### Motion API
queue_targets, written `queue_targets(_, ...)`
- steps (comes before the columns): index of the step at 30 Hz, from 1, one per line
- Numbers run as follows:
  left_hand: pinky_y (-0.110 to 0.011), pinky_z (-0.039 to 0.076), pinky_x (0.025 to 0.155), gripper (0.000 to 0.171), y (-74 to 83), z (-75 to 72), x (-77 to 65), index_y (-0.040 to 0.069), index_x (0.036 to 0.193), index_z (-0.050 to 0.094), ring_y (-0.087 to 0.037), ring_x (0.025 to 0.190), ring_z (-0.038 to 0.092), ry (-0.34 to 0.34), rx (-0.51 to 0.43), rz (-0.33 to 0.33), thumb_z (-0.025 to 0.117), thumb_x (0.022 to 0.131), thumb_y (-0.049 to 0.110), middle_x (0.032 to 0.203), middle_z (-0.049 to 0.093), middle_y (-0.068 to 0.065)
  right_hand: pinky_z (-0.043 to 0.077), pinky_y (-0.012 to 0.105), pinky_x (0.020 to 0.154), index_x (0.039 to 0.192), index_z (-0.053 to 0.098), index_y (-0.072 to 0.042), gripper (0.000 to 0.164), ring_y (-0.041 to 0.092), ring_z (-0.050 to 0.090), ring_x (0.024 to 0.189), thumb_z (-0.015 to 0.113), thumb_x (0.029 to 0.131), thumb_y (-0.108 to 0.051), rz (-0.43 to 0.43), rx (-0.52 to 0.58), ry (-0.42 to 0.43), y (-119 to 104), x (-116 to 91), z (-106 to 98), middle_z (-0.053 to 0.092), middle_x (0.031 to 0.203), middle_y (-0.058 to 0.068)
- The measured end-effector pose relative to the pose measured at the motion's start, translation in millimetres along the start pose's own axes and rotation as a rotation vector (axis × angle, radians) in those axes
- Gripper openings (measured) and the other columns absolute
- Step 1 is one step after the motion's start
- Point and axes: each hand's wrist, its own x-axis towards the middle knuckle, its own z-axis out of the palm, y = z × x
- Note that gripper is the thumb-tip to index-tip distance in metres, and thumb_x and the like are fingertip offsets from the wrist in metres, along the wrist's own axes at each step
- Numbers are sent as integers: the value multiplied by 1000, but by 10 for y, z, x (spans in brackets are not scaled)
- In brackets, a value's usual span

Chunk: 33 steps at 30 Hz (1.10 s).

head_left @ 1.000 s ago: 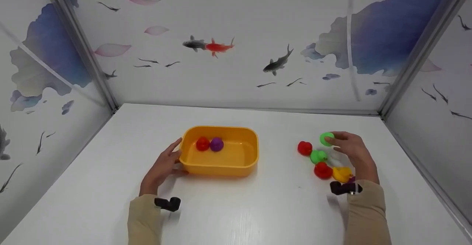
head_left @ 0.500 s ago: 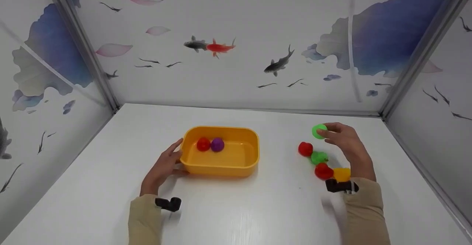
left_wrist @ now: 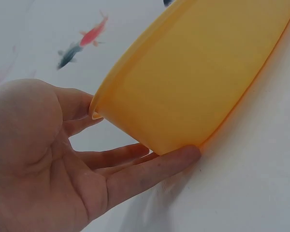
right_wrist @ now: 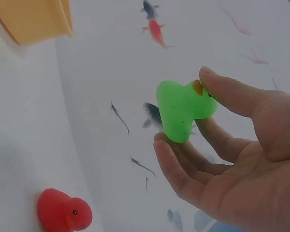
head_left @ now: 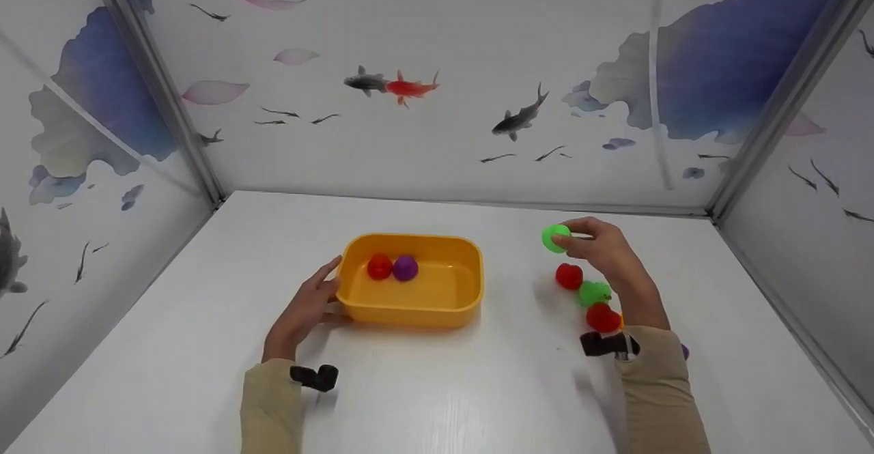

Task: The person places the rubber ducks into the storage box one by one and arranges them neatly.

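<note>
My right hand [head_left: 608, 256] pinches a green rubber duck [right_wrist: 176, 111] between thumb and fingertips, raised above the table at the right. The duck's orange beak faces the thumb in the right wrist view. At the left end of a yellow plastic basin [head_left: 410, 317], my left hand [head_left: 304, 310] rests with fairly straight fingers touching the wall and rim. One finger [left_wrist: 150, 176] lies low along the basin's side in the left wrist view. Inside the basin sit a red toy [head_left: 379, 267] and a purple toy [head_left: 405, 268], side by side.
Below the right hand lie a red rubber duck [head_left: 569, 276], another green duck [head_left: 594, 294] and a second red duck [head_left: 603, 317]. A bit of yellow and a purple toy [head_left: 685, 351] show beside the right sleeve. Printed panels [head_left: 437, 153] wall the white table [head_left: 464, 386].
My right hand has moved left and slightly up with the green duck, away from the cluster of ducks. The left hand and basin have stayed in place.
</note>
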Motion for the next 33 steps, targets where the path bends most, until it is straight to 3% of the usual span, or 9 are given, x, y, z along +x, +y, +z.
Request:
queue_targets(6,-42,59,95,53,10,-16,-15,33,160,22,-27,113,64,-13,-31,17,37,109,30,147,52,-18,30,63,119,146,46,-14,65,36,53,134,63,94,-50,-34,11,-4,-92,-7,122,46,150,13)
queue_targets(14,-40,59,95,53,-5,-17,-8,35,159,24,-26,113,64,-8,-13,18,39,109,32,147,53,-15,31,60,121,144,51,-19,62,33,54,134,68,92,-49,15,30,-4,-241,69,339,45,153,8)
queue_targets(26,-41,59,96,53,-8,14,3,37,159,25,-27,114,64,-1,0,10,41,108,34,148,53,-13,51,39,109,132,60,-8,44,30,62,118,71,94,-26,-140,142,-74,-531,209,814,55,139,15)
queue_targets(33,-42,60,93,54,-9,-12,-3,33,160,24,-27,112,65,-12,-21,35,39,108,28,149,52,-16,48,40,112,131,62,-15,42,25,62,118,72,93,-29,-105,169,-113,-661,275,1075,60,136,8)
